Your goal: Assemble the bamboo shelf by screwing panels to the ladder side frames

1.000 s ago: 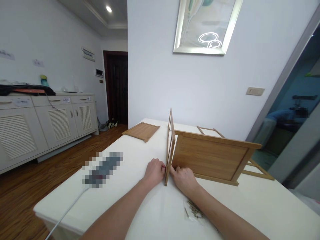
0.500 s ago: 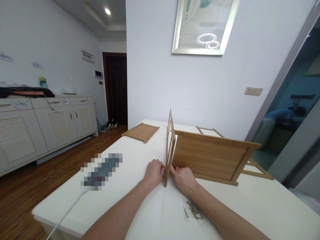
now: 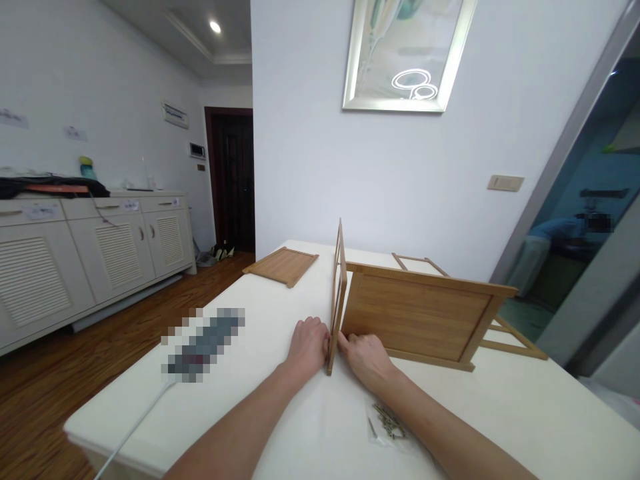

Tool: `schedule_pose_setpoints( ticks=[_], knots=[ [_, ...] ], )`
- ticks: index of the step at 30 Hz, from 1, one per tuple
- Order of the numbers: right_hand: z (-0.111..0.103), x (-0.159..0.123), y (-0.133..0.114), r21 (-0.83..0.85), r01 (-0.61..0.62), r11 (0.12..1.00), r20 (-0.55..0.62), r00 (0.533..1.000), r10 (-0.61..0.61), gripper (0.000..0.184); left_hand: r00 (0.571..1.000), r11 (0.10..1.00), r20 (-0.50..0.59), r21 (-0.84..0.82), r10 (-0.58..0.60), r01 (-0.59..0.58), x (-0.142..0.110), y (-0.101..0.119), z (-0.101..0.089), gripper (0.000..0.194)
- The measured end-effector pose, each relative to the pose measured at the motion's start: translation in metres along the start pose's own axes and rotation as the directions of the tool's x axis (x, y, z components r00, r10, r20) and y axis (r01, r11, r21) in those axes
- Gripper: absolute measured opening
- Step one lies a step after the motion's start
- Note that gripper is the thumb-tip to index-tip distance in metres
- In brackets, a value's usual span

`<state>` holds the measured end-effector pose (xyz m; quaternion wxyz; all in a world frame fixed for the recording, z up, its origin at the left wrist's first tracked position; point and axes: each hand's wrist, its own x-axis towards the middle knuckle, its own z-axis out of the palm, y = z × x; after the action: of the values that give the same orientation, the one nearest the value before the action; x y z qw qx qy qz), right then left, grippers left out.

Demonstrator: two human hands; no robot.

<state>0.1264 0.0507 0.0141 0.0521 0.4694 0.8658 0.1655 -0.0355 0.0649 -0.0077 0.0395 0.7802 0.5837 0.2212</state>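
Observation:
A bamboo side frame point(image 3: 339, 293) stands upright on edge on the white table point(image 3: 260, 373), joined to a bamboo panel point(image 3: 420, 317) that leans to its right. My left hand point(image 3: 307, 347) presses against the frame's lower left side, fingers curled. On the other side of the frame, my right hand point(image 3: 365, 357) has its fingers pinched at the joint where frame and panel meet; what they pinch is hidden.
A clear bag of screws point(image 3: 387, 421) lies by my right forearm. A second bamboo panel point(image 3: 281, 265) lies flat at the table's far left, another frame point(image 3: 420, 263) behind. A blurred device with white cable point(image 3: 205, 343) sits left. White cabinets point(image 3: 95, 247) line the left wall.
The view has shifted slightly; both hands stay at the frame's lower end with almost no movement.

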Motion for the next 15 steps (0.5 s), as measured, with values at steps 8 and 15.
schedule_pose_setpoints(
  ticks=[8, 15],
  knots=[
    [-0.0046, -0.0014, -0.0025, -0.012, -0.006, 1.000, 0.024, 1.000, 0.006, 0.030, 0.998, 0.998, 0.039, 0.020, -0.055, 0.054, 0.0008, -0.0024, 0.0023, 0.024],
    [-0.0068, -0.0034, -0.0052, -0.030, -0.029, 0.999, 0.037, 0.999, 0.030, 0.038, 0.996, 0.999, 0.072, 0.014, -0.050, 0.049, 0.0011, -0.0032, 0.0020, 0.029]
  ],
)
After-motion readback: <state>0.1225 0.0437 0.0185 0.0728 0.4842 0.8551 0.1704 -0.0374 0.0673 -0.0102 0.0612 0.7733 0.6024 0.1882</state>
